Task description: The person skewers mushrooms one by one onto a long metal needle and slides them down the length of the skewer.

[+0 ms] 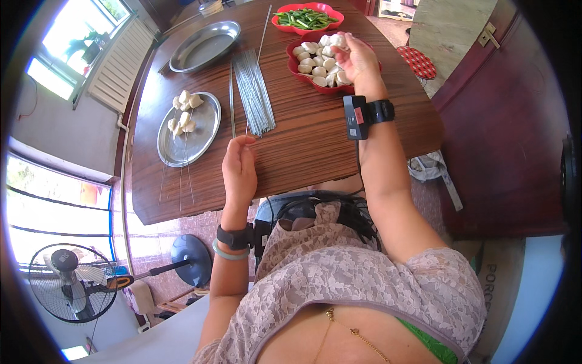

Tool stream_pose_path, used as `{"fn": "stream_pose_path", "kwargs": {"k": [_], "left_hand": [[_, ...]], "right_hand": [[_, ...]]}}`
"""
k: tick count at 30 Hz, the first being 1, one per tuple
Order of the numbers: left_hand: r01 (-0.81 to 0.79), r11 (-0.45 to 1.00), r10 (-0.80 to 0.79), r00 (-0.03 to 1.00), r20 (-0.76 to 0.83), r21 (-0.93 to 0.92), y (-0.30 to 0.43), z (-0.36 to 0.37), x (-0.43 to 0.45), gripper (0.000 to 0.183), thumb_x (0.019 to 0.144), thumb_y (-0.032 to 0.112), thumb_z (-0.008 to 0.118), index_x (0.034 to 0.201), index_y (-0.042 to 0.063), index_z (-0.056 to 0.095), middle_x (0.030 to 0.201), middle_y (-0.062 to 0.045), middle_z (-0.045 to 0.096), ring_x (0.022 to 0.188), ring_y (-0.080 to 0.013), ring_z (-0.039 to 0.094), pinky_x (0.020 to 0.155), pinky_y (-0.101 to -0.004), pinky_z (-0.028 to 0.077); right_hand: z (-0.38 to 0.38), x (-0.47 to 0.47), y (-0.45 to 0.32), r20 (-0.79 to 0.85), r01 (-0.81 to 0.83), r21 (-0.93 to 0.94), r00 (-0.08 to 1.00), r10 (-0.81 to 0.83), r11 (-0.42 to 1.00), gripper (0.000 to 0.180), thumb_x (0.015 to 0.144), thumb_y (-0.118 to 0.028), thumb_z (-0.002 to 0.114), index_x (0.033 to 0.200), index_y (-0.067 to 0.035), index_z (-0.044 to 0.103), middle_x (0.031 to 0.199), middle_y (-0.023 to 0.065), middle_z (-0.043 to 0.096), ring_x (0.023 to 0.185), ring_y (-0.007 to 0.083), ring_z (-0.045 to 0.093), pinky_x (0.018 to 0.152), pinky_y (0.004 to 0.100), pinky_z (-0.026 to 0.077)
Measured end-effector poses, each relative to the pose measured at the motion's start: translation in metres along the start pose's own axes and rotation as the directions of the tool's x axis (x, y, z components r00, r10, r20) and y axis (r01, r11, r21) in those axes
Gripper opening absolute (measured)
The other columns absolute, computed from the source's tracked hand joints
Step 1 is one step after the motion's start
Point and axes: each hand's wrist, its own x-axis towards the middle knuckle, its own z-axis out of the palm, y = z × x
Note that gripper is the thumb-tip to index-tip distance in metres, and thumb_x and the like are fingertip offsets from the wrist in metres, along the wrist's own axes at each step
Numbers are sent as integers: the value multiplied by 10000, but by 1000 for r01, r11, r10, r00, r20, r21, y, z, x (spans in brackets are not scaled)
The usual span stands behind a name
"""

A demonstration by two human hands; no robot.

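Note:
My left hand [239, 166] is closed around the lower end of a thin metal skewer [259, 63], which points up and away over the table. Out at the right, my right hand [362, 61] reaches over a red scalloped bowl [327, 89] of pale, rounded pieces that look like button mushrooms [319, 71]. Its thumb and fingers are around a white piece [338, 41] at the bowl's far side. A bundle of metal skewers [254, 93] lies between my hands. To the left, a round metal plate [200, 143] holds several loaded skewers, their pale pieces [184, 123] on the plate and bare ends overhanging its near rim.
An oval metal tray [204, 48] lies at the far left of the wooden table [300, 150]. Behind the bowl sits a red dish [276, 23] of cut green vegetables [305, 19]. A standing fan [72, 282] is at lower left, and a polka-dot stool [417, 62] is beyond the right edge.

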Motion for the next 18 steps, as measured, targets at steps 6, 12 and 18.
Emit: {"fn": "stream_pose_path", "kwargs": {"k": [6, 12, 18], "left_hand": [[18, 979, -13, 1000, -29, 205, 5, 1, -3, 156, 859, 70, 416, 905, 20, 557, 634, -65, 501, 553, -112, 429, 537, -240, 378], [-85, 949, 65, 995, 75, 302, 13, 3, -4, 180, 854, 55, 414, 936, 16, 570, 702, -38, 545, 613, -92, 464, 586, -215, 386], [-123, 920, 96, 991, 92, 372, 12, 3, -5, 167, 841, 108, 426, 919, 90, 573, 635, -141, 540, 575, -292, 533, 533, -347, 410]], "right_hand": [[9, -4, 8, 98, -133, 246, 989, 112, 960, 188, 870, -151, 487, 892, 30, 537, 915, 154, 587, 874, 267, 588, 731, 303, 504], [8, -1, 15, 226, -219, 396, 965, 136, 892, 185, 863, -133, 494, 895, 48, 507, 896, 166, 575, 864, 273, 587, 782, 317, 503], [5, 1, 17, 236, -224, 394, 962, 137, 891, 184, 861, -125, 495, 916, 50, 504, 934, 179, 571, 875, 269, 583, 774, 321, 502]]}}
